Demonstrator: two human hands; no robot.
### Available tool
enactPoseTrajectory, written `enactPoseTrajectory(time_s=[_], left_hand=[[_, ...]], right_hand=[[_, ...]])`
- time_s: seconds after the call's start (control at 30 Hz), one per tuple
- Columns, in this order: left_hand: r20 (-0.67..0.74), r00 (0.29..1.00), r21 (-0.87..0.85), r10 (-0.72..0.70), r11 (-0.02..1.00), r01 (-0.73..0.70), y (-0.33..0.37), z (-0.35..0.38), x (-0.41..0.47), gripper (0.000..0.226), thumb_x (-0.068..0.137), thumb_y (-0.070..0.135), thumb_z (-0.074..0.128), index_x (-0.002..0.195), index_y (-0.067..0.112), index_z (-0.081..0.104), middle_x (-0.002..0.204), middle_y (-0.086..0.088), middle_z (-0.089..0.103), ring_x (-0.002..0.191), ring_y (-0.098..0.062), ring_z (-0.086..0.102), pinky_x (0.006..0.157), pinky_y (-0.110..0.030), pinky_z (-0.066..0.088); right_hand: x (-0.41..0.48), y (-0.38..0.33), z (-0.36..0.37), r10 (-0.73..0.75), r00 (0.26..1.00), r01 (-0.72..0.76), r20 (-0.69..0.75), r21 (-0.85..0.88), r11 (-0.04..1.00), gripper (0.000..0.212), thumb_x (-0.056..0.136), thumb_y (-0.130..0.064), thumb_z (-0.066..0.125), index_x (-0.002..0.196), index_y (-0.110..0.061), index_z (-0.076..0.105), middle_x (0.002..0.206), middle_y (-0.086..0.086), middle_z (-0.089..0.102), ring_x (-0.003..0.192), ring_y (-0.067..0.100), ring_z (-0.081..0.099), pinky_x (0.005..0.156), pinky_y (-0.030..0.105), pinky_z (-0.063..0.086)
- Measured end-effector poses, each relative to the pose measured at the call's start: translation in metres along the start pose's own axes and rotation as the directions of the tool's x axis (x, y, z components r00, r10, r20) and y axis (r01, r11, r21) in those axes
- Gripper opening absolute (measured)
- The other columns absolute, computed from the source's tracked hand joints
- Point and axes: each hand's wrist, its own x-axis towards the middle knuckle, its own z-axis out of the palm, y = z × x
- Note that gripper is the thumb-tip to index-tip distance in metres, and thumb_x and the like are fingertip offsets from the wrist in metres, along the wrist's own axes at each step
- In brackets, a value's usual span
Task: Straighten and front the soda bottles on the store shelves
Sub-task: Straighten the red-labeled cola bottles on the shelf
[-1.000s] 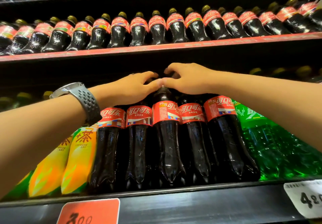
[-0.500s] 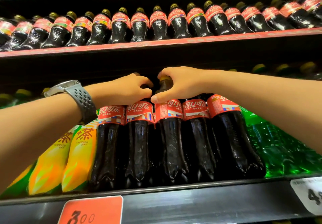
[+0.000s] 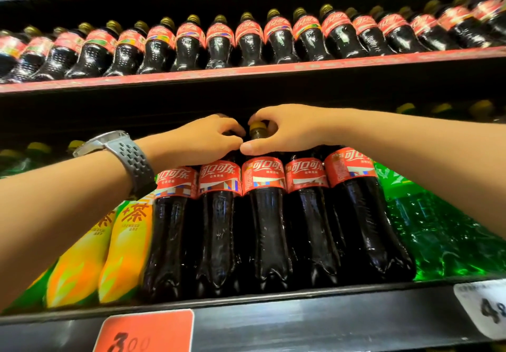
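Several tall dark cola bottles with red labels stand in a row on the lower shelf (image 3: 301, 308). My right hand (image 3: 284, 130) grips the neck and gold cap of the middle cola bottle (image 3: 267, 228), thumb under the neck. My left hand (image 3: 201, 139), with a grey watch at the wrist, is closed over the top of the neighbouring cola bottle (image 3: 219, 228) to its left; that cap is hidden under the fingers. The two hands almost touch.
Yellow tea bottles (image 3: 123, 247) stand left of the colas and green soda bottles (image 3: 438, 228) to the right. The shelf above (image 3: 246, 71) holds a long row of small cola bottles. Price tags, one red (image 3: 145, 332) and one white (image 3: 484, 308), hang on the lower shelf edge.
My right hand shifted from lying over the bottle tops to gripping the middle bottle's neck, so its gold cap shows. My left hand curled tighter. The view tilted up a little.
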Motion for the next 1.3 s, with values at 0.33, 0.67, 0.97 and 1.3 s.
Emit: enactPoseTrajectory(time_s=[0.33,0.67,0.97,1.3], left_hand=[[0.116,0.989,-0.163,0.087,0.984,-0.068,0.012,-0.002,-0.002,0.103,0.061,0.092,0.043,0.146,0.036,0.032,0.132,0.016,0.054,0.120,-0.004,0.052,0.105,-0.032,0.040],[0.178,0.983,-0.153,0.043,0.988,-0.016,0.020,-0.001,-0.006,0.128,0.043,0.077,0.074,0.151,0.035,0.018,0.105,0.025,0.051,0.111,-0.003,0.052,0.083,-0.015,0.035],[0.147,0.989,0.020,0.015,1.000,-0.018,0.022,0.001,-0.005,0.139,0.031,0.093,0.062,0.150,0.037,0.018,0.135,0.013,0.051,0.125,-0.013,0.047,0.102,-0.029,0.037],[-0.126,0.990,0.003,0.063,0.998,-0.063,0.073,0.015,0.019,0.063,0.091,0.058,0.046,0.143,0.023,0.040,0.140,-0.003,0.052,0.126,-0.022,0.049,0.103,-0.032,0.038]], right_hand=[[-0.020,0.016,-0.015,-0.058,0.997,0.058,0.041,0.014,0.998,0.062,0.079,-0.065,0.057,0.128,-0.027,0.053,0.116,-0.012,0.061,0.103,0.007,0.057,0.085,0.024,0.046],[-0.007,0.010,-0.010,0.148,0.989,-0.134,0.018,-0.328,0.935,0.032,0.096,-0.024,0.048,0.122,-0.010,0.059,0.120,0.011,0.062,0.108,0.029,0.058,0.091,0.038,0.050],[-0.015,0.020,-0.030,0.132,0.990,-0.138,-0.040,-0.255,0.957,0.034,0.095,-0.033,0.053,0.121,-0.013,0.062,0.120,0.008,0.062,0.111,0.026,0.055,0.079,0.027,0.041],[-0.042,0.064,-0.055,0.218,0.973,-0.196,0.073,-0.227,0.954,0.035,0.090,-0.042,0.055,0.115,-0.019,0.063,0.114,-0.002,0.062,0.098,0.018,0.055,0.079,0.027,0.040]])
